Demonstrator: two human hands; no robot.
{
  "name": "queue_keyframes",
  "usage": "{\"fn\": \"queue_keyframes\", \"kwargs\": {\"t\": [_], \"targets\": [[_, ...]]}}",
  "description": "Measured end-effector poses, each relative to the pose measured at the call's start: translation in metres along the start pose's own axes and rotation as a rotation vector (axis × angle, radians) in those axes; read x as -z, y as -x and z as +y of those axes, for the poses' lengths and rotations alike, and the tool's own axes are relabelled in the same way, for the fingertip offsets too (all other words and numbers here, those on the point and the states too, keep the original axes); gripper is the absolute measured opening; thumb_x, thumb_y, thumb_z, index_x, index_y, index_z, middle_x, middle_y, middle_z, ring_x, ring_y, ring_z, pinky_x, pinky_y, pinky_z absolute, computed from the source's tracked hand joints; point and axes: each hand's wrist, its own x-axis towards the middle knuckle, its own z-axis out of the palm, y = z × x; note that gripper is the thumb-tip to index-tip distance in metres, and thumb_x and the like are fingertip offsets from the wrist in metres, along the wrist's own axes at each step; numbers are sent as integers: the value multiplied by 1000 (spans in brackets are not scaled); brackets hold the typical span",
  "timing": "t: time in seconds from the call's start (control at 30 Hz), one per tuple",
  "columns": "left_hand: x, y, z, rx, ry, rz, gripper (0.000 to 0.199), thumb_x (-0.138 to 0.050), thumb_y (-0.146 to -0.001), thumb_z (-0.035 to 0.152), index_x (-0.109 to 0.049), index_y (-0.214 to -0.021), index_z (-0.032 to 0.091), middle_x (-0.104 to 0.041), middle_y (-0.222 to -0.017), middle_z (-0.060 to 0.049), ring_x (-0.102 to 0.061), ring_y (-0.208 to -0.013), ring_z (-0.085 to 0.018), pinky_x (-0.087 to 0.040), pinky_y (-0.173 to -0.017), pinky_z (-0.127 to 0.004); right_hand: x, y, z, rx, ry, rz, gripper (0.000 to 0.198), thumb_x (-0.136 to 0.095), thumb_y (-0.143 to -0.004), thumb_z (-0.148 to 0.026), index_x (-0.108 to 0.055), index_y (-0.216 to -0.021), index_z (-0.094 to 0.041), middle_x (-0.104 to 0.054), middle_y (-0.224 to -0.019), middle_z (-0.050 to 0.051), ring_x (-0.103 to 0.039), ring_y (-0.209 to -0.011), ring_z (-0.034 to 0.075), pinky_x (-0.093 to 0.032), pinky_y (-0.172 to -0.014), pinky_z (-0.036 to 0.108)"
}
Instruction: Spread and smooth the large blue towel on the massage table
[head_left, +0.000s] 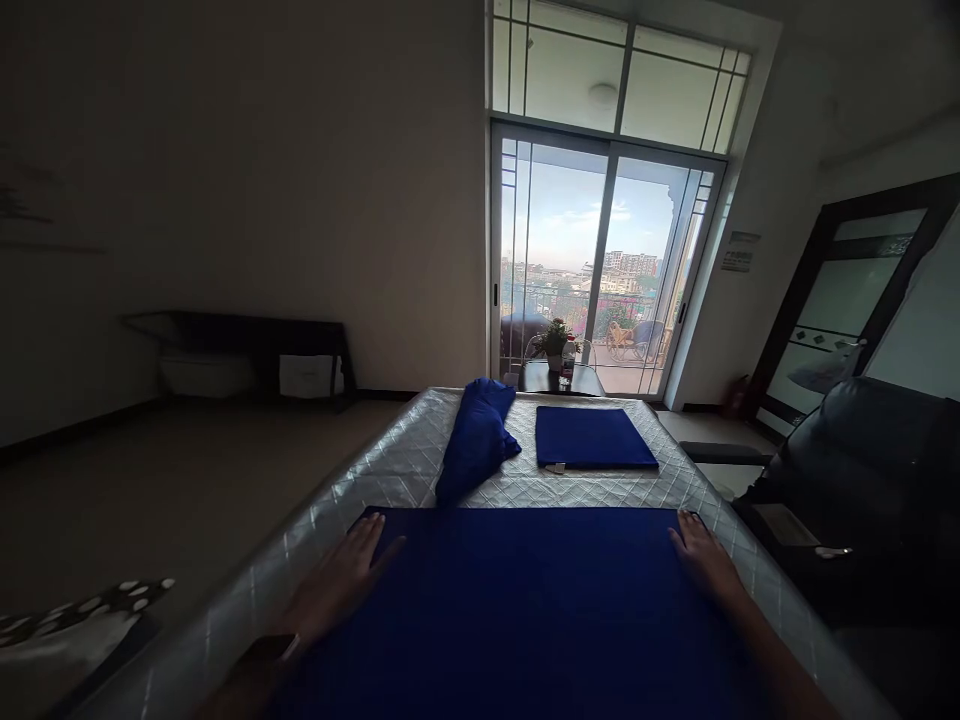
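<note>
So there's this big blue sheet (525,600) spread out flat right in front of the wearer, on a counter (360,480) with a shiny silver quilted cover, and it's my landmark for everything here. Both hands are on it, flat and released, not gripping anything: the left hand (337,580) lies at the sheet's far left corner, fingers stretched out, and the right hand (705,560) has its fingers spread at the far right corner. There's a dark-faced watch (271,647) on the left wrist, down by the sheet's left edge. Just past the sheet's far edge, left of its middle, sits 1 crumpled blue cloth (476,435), kind of in a long heap. Also past that edge, but right of the middle, is 1 neatly folded blue cloth (596,438), with a small white tag (556,468) poking out on the side facing the sheet. Well beyond the sheet you get a potted plant (555,340) and a bottle (567,365), then the sliding glass doors (559,215). Off to the sheet's right there's a dark armchair (885,460), pretty dim.
</note>
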Motion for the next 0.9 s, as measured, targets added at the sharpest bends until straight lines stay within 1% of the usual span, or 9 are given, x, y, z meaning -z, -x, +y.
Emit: {"fn": "queue_keyframes", "kwargs": {"t": [0.1,0.27,0.43,0.53,0.6,0.67,0.77,0.83,0.9], "targets": [[7,3,7,15,12,-95,78,-25,-100,58,-31,-157,6,-26,-166,-14,-25,-155,-29,-25,-124,-48,3,1,-1,11,-5,2,69,-14,-101,-42,-32,-158,-8,-28,-168,13,-22,-156,23,-19,-127,45],[16,5,8,55,61,-138,86,-21,-98,66,-22,-160,6,-20,-169,-15,-18,-157,-31,-20,-125,-53,17,12,-8,6,-2,23,70,-11,-101,-40,-32,-158,-6,-29,-167,14,-22,-156,23,-17,-127,47],[33,-2,13,43,84,-158,80,-25,-101,58,-33,-155,0,-32,-164,-20,-28,-153,-35,-22,-126,-51,31,24,-20,8,12,43,64,-13,-100,-33,-50,-150,-16,-35,-165,13,-24,-155,24,-17,-127,51],[35,-1,56,-61,46,-53,79,-24,-102,55,-39,-151,-4,-40,-160,-24,-33,-151,-38,-27,-124,-52,34,28,-55,45,20,46,63,-16,-100,-31,-46,-152,-10,-33,-165,15,-22,-156,25,-17,-127,49],[28,3,104,-229,67,-25,76,-23,-103,56,-45,-150,1,-47,-157,-20,-38,-149,-34,-30,-124,-48,34,32,-96,138,6,25,64,-20,-101,-33,-36,-156,-6,-31,-166,15,-20,-156,25,-18,-127,46],[15,6,158,-375,99,-53,71,-29,-102,63,-51,-148,14,-52,-156,-11,-42,-147,-27,-31,-124,-39,31,38,-143,289,-50,-27,65,-23,-102,-37,-32,-158,-6,-30,-166,14,-21,-156,24,-19,-127,43],[-8,6,226,-573,160,-51,64,-26,-105,56,-48,-150,18,-47,-159,-11,-37,-151,-26,-29,-126,-44,23,45,-202,455,-143,-98,65,-25,-102,-39,-29,-159,-8,-27,-167,13,-21,-156,23,-18,-128,43],[-20,2,252,-650,182,-50,57,-22,-107,46,-46,-152,19,-45,-160,-13,-34,-152,-26,-29,-126,-48,18,47,-223,517,-165,-133,65,-31,-100,-37,-26,-161,-12,-25,-168,11,-19,-157,24,-17,-128,44],[-28,-3,259,-664,180,-69,55,-21,-108,41,-44,-153,22,-46,-159,-13,-35,-151,-26,-30,-125,-50,14,47,-230,536,-173,-143,67,-34,-99,-36,-23,-162,-14,-23,-169,11,-17,-157,25,-16,-128,44]]}}
